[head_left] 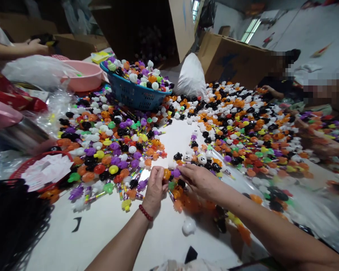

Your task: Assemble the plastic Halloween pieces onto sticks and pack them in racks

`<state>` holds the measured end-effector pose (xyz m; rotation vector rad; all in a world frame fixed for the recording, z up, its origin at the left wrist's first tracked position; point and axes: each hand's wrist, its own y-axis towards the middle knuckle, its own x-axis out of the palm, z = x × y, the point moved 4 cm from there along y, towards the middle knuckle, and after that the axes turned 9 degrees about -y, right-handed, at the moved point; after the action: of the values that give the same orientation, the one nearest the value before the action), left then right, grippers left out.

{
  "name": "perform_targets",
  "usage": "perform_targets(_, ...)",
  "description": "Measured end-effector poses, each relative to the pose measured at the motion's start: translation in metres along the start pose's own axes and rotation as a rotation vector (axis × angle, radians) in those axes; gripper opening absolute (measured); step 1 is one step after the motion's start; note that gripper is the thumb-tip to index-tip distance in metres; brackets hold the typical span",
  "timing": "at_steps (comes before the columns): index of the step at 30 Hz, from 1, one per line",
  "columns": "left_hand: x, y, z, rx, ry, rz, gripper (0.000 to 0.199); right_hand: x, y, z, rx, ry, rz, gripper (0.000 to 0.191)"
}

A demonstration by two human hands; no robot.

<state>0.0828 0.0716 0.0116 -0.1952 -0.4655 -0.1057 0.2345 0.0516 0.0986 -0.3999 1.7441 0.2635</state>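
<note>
My left hand (155, 186), with a red bead bracelet at the wrist, is closed in a pinch at a small orange round plastic toy piece (166, 174). Close against that piece is a purple ridged plastic toy piece (176, 172), held by the fingertips of my right hand (200, 181). Whether the two pieces are joined, I cannot tell. Under and around my right hand lie white skull-like, black and orange pieces, some on short patterned sticks. A white round piece (189, 226) rests alone on the white table (110, 237) below my hands.
Heaps of colourful toy pieces (115, 150) spread left and right. A full blue basket (138, 94) stands behind them, beside a white sack (192, 75). Leftward are a pink basin (84, 75) and a red basket (22, 169) of papers. Other people work at both sides.
</note>
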Motion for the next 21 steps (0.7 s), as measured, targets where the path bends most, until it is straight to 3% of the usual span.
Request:
perform_targets(3,0.004,-0.002,-0.004,-0.116,-0.022,-0.089,0.035,0.0,0.001,-0.003,-0.027,0.019,-0.009,0.023)
perform_targets(7,0.004,-0.004,-0.012,-0.114,0.007,-0.108,0.039,0.002,0.002,-0.008,-0.051,0.09,-0.028,0.022)
perform_targets(11,0.002,-0.007,-0.019,-0.014,0.066,-0.05,0.037,0.02,-0.001,-0.016,-0.032,0.169,-0.04,0.023)
perform_targets(15,0.0,-0.009,-0.016,0.144,0.155,0.003,0.04,0.036,-0.006,-0.026,0.022,0.246,0.026,0.024)
perform_targets(18,-0.002,-0.01,-0.01,0.232,0.197,-0.009,0.041,0.037,-0.006,-0.028,0.027,0.324,0.05,0.025)
perform_targets(21,-0.004,-0.008,-0.007,0.226,0.206,0.031,0.037,0.03,-0.002,-0.018,0.092,0.391,0.068,0.023)
